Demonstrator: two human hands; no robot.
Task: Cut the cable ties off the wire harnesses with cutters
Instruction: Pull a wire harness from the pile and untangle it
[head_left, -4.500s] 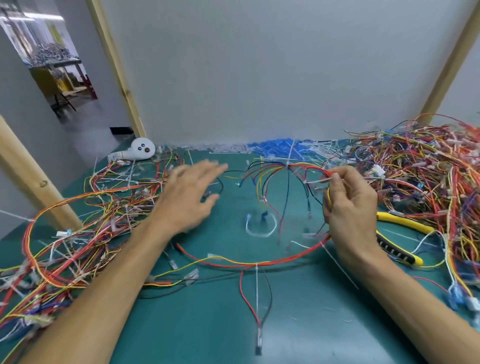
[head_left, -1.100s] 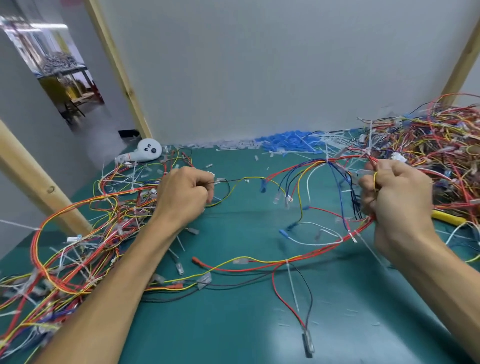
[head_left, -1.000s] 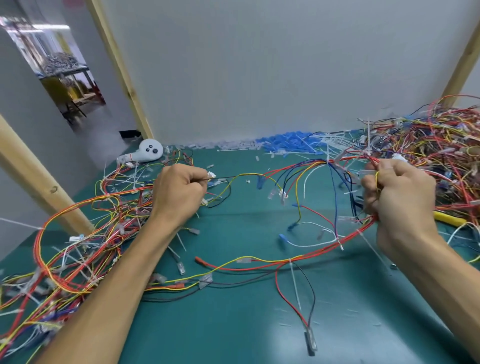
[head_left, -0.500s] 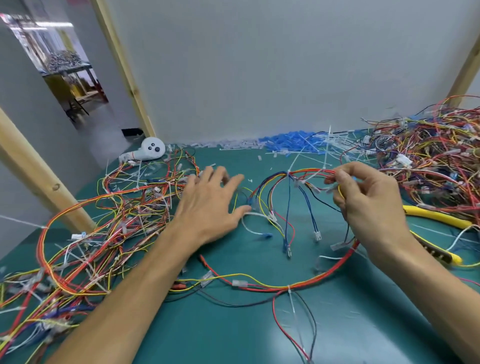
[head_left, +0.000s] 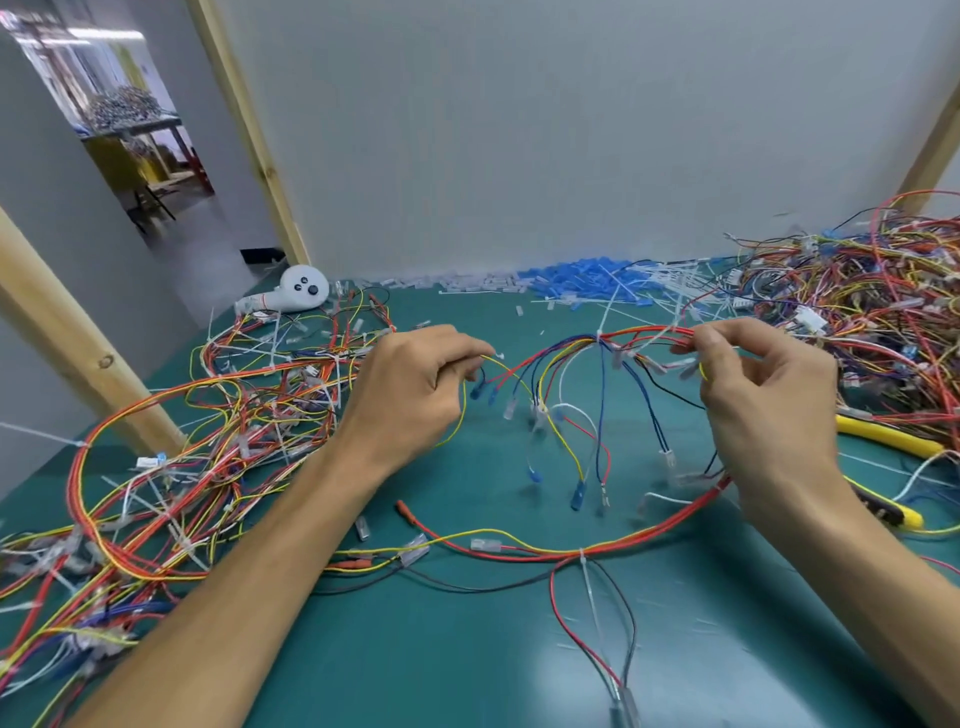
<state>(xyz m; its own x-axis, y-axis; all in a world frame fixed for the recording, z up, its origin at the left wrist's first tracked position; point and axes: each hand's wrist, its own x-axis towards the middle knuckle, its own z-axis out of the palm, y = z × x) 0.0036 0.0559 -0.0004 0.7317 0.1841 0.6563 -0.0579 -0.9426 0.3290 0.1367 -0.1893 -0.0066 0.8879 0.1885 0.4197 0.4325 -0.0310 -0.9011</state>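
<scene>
A wire harness (head_left: 582, 374) of red, yellow, blue and white wires hangs between my hands above the green table. My left hand (head_left: 410, 395) pinches a yellow wire of it at the left end. My right hand (head_left: 763, 400) pinches the red and yellow bundle at the right end. A white cable tie (head_left: 600, 332) binds the bundle at the top where the wires fan out. Another white tie (head_left: 584, 564) sits on the red loop lying on the table. The yellow-handled cutters (head_left: 893, 441) lie on the table to the right of my right hand, partly under wires.
A tangled heap of harnesses (head_left: 872, 322) fills the right back of the table (head_left: 467, 649). Loose wires (head_left: 182, 457) spread over the left side. Blue and white cut pieces (head_left: 571, 283) lie along the wall. A white controller (head_left: 304, 288) rests at the back left.
My left hand was flat and open on the table half a second ago; now it pinches the yellow wire. Both hands have lifted the harness and spread it wider.
</scene>
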